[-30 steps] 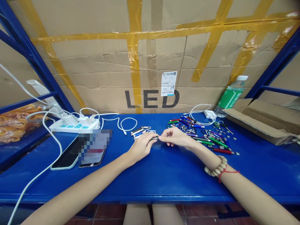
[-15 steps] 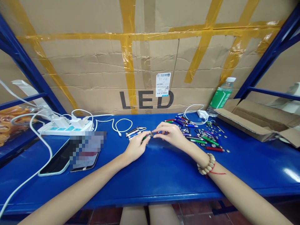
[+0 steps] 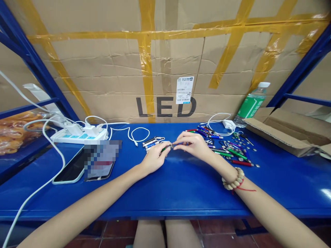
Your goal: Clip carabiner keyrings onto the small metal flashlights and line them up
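Observation:
My left hand (image 3: 153, 159) rests on the blue table (image 3: 181, 187) with its fingers closed round a small green keychain flashlight (image 3: 167, 148). My right hand (image 3: 192, 145) meets it from the right, thumb and fingers pinched at the flashlight's silver end. A few finished flashlights with clips (image 3: 153, 141) lie just behind my left hand. A scattered pile of coloured flashlight bodies and small parts (image 3: 227, 148) lies to the right of my right hand.
Two phones (image 3: 86, 167) lie at the left, with a white power strip (image 3: 79, 136) and white cables (image 3: 134, 132) behind them. A taped cardboard wall marked LED (image 3: 165, 69) closes the back. An open cardboard box (image 3: 287, 132) and a green-labelled water bottle (image 3: 252, 105) stand at the right.
Both hands stay joined on the green flashlight; the fingers shift slightly. The camera view swung a little and came back.

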